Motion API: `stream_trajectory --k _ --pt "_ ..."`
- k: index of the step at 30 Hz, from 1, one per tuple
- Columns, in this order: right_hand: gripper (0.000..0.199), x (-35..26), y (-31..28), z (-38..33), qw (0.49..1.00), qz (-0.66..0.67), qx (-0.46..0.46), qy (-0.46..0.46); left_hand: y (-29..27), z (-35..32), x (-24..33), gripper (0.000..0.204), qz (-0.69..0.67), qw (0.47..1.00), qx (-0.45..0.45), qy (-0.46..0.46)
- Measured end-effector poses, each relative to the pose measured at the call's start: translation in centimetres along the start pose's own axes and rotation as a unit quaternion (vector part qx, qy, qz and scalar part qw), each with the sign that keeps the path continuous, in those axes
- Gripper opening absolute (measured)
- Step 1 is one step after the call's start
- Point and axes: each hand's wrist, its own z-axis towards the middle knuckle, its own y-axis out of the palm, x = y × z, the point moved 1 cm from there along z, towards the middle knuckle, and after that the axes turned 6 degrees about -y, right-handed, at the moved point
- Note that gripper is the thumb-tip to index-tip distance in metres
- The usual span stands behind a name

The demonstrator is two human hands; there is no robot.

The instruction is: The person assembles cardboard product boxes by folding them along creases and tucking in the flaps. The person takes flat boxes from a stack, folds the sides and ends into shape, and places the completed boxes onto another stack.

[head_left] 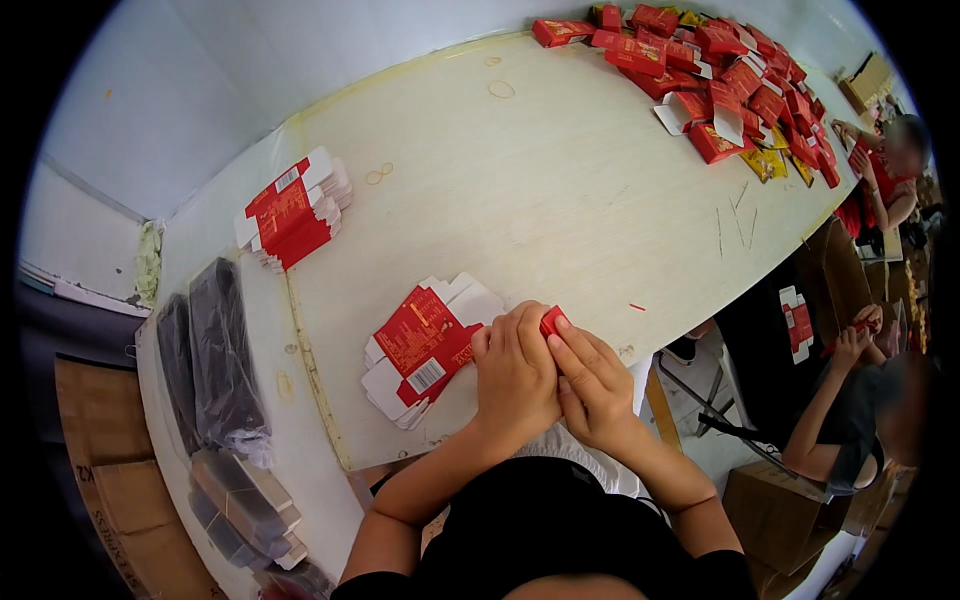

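Small red carton (553, 321) gripped between closed fingers of left hand (515, 372) and right hand (592, 385), at table's (560, 190) near edge, flat carton stack (425, 345) just beside.

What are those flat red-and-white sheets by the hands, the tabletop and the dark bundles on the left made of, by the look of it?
Flat red-and-white sheets: thin printed card, it seems; die-cut white flaps, slight sheen, stacked flat.
Tabletop: probably pale wood or laminate; faint grain, scratches, a raised yellowish edge.
Dark bundles: likely clear plastic film over dark contents; glossy wrinkles catch light.
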Motion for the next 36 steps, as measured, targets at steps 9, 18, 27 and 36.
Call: stream_trajectory --k 9,18,27,36 --pt "0.043 -0.2 0.1 0.2 0.993 0.078 0.070 0.062 -1.0 0.8 1.0 0.057 -0.010 0.999 0.051 -0.014" --pt "0.043 0.8 -0.2 0.9 0.996 0.084 -0.004 0.028 0.1 0.4 0.5 0.052 -0.015 0.997 0.067 -0.036" --pt "0.040 3.2 -1.0 0.7 0.952 0.260 -0.019 0.161 -1.5 1.8 0.9 0.096 -0.070 0.991 -0.115 -0.028" --pt "0.076 20.3 -14.1 13.6 0.751 0.469 0.282 0.369 -5.7 -0.3 -8.1 0.103 0.003 0.987 -0.095 -0.130"
